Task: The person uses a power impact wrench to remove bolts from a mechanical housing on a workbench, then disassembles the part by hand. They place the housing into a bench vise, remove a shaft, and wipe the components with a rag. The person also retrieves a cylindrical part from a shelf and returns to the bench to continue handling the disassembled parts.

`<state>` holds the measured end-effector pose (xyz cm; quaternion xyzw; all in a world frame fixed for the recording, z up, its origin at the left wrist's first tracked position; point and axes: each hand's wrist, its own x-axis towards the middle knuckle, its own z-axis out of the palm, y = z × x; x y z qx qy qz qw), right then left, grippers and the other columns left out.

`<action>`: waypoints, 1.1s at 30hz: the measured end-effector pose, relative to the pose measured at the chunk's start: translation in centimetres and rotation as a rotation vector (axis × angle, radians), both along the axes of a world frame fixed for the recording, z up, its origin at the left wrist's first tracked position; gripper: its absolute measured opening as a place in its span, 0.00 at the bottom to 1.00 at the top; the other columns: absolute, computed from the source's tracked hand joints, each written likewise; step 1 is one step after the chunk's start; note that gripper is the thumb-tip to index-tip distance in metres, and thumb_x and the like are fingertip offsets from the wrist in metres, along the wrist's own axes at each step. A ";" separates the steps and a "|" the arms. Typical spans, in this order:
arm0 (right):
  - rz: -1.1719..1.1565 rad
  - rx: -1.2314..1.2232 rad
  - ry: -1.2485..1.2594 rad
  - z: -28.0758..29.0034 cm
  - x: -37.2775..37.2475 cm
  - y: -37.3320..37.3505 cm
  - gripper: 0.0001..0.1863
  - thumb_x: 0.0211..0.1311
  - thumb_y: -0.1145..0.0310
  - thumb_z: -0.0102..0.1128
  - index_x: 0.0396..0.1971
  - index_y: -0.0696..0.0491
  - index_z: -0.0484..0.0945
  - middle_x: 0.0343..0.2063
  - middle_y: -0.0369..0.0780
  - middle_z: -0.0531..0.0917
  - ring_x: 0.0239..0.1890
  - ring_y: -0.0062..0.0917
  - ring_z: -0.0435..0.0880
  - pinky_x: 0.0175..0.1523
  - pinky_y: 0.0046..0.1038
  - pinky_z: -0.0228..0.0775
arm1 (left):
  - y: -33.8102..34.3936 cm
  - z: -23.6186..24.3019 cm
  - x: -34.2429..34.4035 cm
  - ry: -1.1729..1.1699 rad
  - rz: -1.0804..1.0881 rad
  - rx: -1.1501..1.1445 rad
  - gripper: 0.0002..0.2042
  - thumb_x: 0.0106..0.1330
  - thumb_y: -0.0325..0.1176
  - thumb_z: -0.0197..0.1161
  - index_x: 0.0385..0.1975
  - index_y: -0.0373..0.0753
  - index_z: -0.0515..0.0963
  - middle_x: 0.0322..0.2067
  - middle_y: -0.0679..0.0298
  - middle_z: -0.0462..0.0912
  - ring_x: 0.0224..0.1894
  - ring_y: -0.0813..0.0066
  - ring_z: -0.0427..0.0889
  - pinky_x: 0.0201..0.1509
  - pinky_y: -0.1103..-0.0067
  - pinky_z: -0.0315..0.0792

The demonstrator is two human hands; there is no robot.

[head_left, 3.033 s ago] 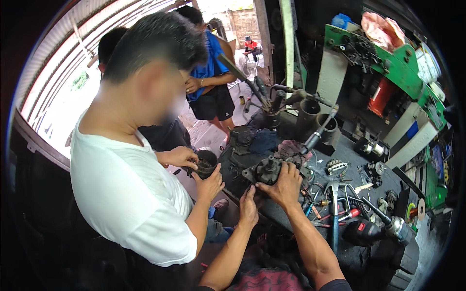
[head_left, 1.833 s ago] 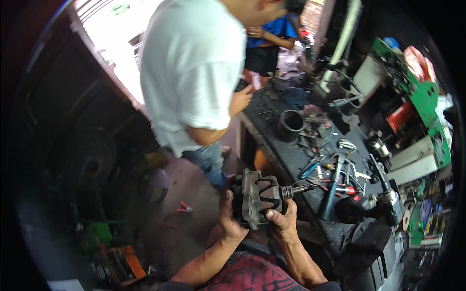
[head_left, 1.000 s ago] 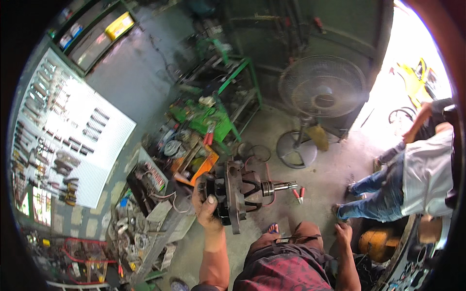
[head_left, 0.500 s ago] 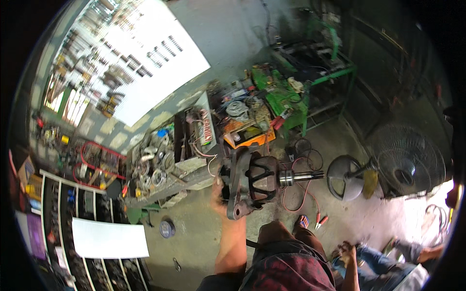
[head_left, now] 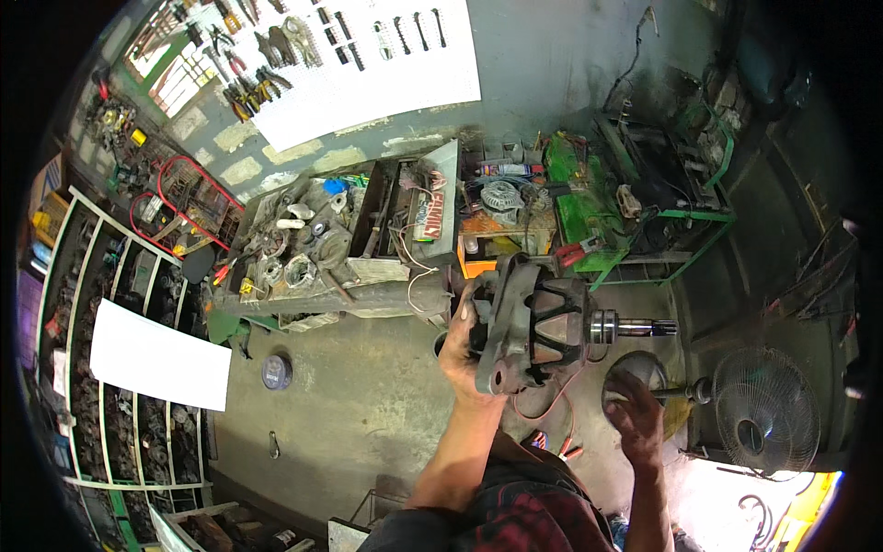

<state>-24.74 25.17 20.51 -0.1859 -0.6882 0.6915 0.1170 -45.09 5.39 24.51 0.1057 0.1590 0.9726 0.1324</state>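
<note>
Housing is being gripped mid-frame by the left hand, wide end first, likely for balance; the right hand is being held open.

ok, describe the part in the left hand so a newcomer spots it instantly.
Start at the big white pegboard on the wall, then go down and right to the raised left hand. It grips one end of a dark, grimy metal housing with a ribbed, cage-like body. Unlike the loose parts on the bench, it has a bright bare shaft pointing right.
</note>
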 end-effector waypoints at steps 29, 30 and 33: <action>0.304 -0.119 0.404 10.3 -16.3 -15.9 0.34 0.57 0.68 0.81 0.59 0.67 0.75 0.61 0.42 0.73 0.58 0.31 0.80 0.65 0.32 0.72 | -11.2 4.4 -2.5 -0.154 0.244 0.075 0.27 0.79 0.51 0.51 0.63 0.33 0.76 0.58 0.53 0.83 0.59 0.55 0.82 0.67 0.60 0.75; 0.281 -0.095 0.417 10.3 -16.4 -15.6 0.32 0.58 0.67 0.80 0.58 0.68 0.76 0.61 0.43 0.71 0.57 0.30 0.80 0.63 0.31 0.73 | -10.8 4.3 -2.8 -0.207 0.253 0.028 0.27 0.79 0.52 0.51 0.63 0.34 0.76 0.58 0.53 0.83 0.59 0.55 0.82 0.67 0.60 0.75; 0.223 -0.100 0.405 10.3 -16.6 -13.8 0.32 0.59 0.69 0.79 0.59 0.69 0.76 0.61 0.43 0.71 0.58 0.30 0.79 0.64 0.31 0.73 | -8.8 3.8 -3.7 -0.315 0.228 -0.008 0.31 0.76 0.59 0.48 0.64 0.38 0.76 0.61 0.54 0.81 0.62 0.52 0.80 0.68 0.56 0.74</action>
